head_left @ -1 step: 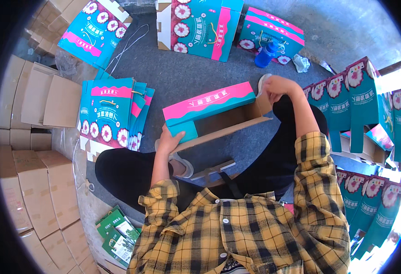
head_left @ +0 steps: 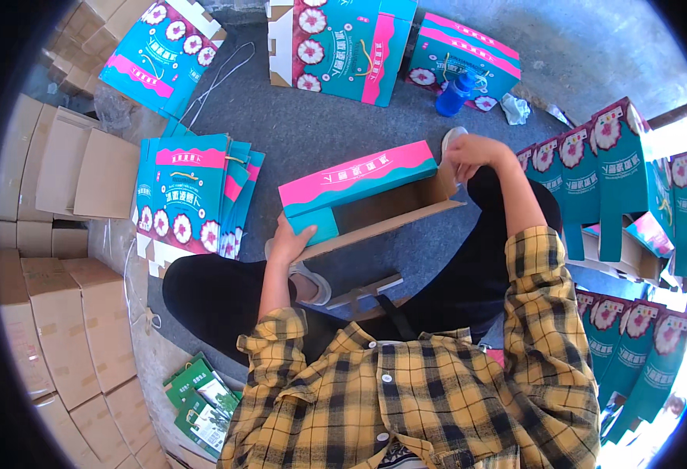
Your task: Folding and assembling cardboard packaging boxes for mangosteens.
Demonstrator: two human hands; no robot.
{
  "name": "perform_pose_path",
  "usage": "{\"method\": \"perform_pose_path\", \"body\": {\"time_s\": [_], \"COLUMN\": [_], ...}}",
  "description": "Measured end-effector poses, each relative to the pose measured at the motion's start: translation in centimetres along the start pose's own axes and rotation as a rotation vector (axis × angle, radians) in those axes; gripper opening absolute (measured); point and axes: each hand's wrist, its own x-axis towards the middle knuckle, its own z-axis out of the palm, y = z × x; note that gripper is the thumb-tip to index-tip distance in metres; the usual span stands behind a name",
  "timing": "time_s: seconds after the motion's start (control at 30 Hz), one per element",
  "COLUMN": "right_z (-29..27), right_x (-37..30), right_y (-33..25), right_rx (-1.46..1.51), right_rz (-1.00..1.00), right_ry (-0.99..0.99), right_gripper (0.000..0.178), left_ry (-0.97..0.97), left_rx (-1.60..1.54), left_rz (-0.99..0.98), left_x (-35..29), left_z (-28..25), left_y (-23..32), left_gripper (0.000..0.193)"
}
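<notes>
A teal and pink cardboard gift box (head_left: 367, 176) lies tilted in front of me, its long open side showing the brown inside. My left hand (head_left: 287, 241) grips its left end, the thumb lying on a folded-in teal end flap (head_left: 324, 225). At the opposite end, my right hand (head_left: 475, 154) has its fingers bent around a brown end flap (head_left: 443, 186). Part of that flap and the fingertips are hidden there. The box sits over the floor between my crossed legs.
Flattened boxes (head_left: 179, 187) are stacked at left. Finished-looking boxes (head_left: 582, 168) stand in rows at right. Beyond my work are a blue bottle (head_left: 454, 95), crumpled tissue (head_left: 517, 109) and another box (head_left: 464, 59). Brown cartons (head_left: 69, 313) line the left side; green packages (head_left: 202, 402) lie lower left.
My right hand's fingers have shifted slightly at the box's right end. The left hand and the box look the same.
</notes>
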Motion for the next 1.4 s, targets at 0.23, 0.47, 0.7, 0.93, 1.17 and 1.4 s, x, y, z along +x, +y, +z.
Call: {"method": "perform_pose_path", "body": {"time_s": [0.23,0.47,0.7,0.93,1.17,1.4], "right_z": [4.1,4.6,4.5,3.3,2.2,2.8], "right_x": [1.6,4.8,4.3,1.7,0.6,-10.5], "right_y": [1.0,3.8,3.7,1.3,2.0,-1.3], "right_rx": [-0.427,-0.329,-0.277,-0.260,-0.333,-0.176], "right_rz": [0.208,0.145,0.058,-0.019,-0.150,-0.336], "right_ry": [0.140,0.077,0.157,0.308,0.667,1.181], "right_gripper": [0.073,0.081,0.063,0.062,0.059,0.055], "left_ry": [0.002,-0.084,-0.175,0.125,0.283,0.435], "left_rx": [-0.054,-0.161,-0.245,-0.120,-0.094,-0.353], "left_rz": [0.026,0.054,0.093,0.080,0.178,0.462], "left_x": [0.6,2.7,2.3,-0.5,-0.4,-0.8], "left_z": [1.4,1.9,1.6,0.3,1.3,2.2], "left_y": [0.2,-2.9,-4.1,2.7,5.3,10.7], "left_gripper": [0.075,0.067,0.062,0.062,0.064,0.068]}}
